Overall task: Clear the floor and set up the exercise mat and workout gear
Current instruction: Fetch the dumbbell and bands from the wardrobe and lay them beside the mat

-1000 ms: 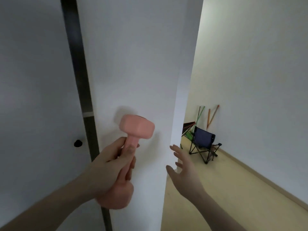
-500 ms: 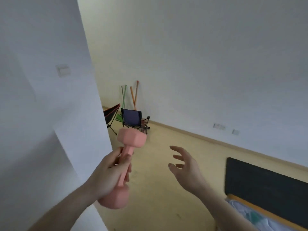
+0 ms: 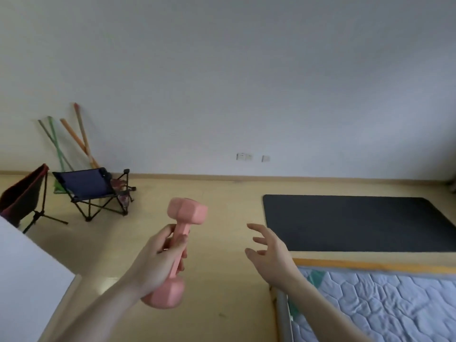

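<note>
Pink dumbbell (image 3: 178, 253) sits upright in the left hand (image 3: 158, 261), fingers wrapped round its handle for carrying; the right hand (image 3: 270, 251) is spread and empty, the black mat (image 3: 357, 223) lying just beyond it.

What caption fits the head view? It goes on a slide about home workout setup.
Left hand grips a pink dumbbell, right hand open, black mat unrolled on the floor.
</note>
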### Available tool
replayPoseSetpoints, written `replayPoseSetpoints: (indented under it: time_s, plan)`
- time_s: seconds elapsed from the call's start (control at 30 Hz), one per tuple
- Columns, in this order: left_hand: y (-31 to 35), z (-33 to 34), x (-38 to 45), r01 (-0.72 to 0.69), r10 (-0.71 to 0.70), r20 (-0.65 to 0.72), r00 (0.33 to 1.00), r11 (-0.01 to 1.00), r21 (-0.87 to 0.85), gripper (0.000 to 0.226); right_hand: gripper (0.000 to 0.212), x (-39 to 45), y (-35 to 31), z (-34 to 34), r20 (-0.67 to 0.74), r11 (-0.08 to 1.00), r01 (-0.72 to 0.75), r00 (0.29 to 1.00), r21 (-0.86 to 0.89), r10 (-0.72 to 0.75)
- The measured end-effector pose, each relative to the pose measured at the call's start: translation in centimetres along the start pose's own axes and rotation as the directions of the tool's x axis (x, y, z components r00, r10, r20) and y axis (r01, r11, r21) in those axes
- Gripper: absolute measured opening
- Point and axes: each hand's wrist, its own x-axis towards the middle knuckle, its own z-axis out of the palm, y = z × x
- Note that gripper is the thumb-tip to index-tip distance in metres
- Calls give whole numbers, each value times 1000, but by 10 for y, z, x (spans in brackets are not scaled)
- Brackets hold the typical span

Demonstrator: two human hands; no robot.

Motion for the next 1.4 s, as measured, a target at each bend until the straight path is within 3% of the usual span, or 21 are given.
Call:
replayPoseSetpoints:
  time_s: [0.17, 0.47, 0.9, 1.03, 1.4]
  plan:
    - [11, 5, 109, 30, -39, 155, 987, 998, 61, 14, 54, 55, 17, -21, -140, 994, -105, 984, 19, 107]
    - [57, 97, 293, -36, -28, 411, 911, 988, 148, 15, 55, 149, 76, -111, -375, 951, -290, 874, 108, 309]
    - [146, 203, 501, -53, -40, 525, 850, 985, 162, 15, 54, 315, 114, -231, -444, 924, -346, 811, 163, 382]
    - [156, 235, 575, -39, -69, 586, 807, 985, 169, 16, 53, 364, 133, -264, -486, 907, -385, 768, 168, 416]
    - [201, 328, 771, -202, -75, 744, 664, 940, 275, 18, 55, 494, 176, -315, -564, 820, -496, 604, 287, 563]
